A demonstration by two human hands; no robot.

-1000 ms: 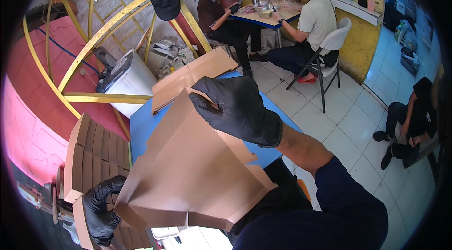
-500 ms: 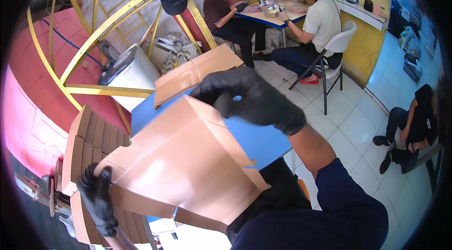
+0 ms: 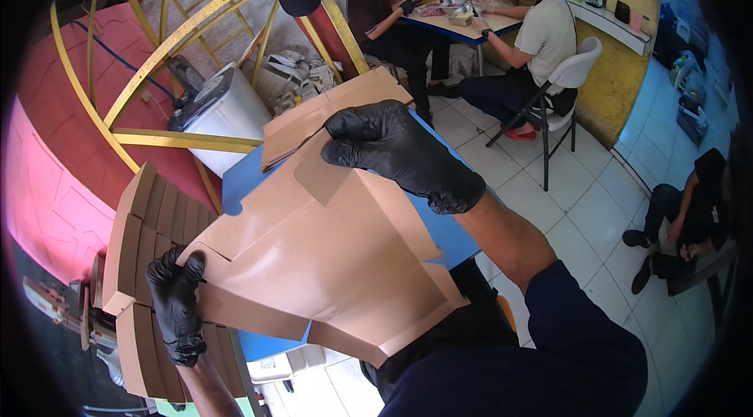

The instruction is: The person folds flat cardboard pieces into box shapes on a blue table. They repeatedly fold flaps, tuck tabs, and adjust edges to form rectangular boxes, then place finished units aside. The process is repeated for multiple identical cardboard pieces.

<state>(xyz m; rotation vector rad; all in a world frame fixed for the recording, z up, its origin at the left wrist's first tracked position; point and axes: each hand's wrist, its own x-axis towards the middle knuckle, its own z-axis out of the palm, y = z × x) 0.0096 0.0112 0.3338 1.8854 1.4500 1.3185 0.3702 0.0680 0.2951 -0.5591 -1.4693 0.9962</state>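
A brown cardboard box blank, partly folded with its creased flaps angled up, is held between my hands above a blue table. My left hand, in a black glove, grips its left edge near a corner flap. At the far edge, my right hand, gloved in black too, pinches a small rounded flap. Beyond it on the table lies a stack of flat cardboard blanks. My fingertips are partly hidden behind the card.
Folded cardboard boxes stand piled at the left. A yellow metal frame and a white appliance lie beyond the table. Two people sit at another table; another person sits at the right beside a chair.
My right hand has bent the far flap inward and moved slightly nearer. My left hand has shifted a little right and up, and the box blank has moved right with it.
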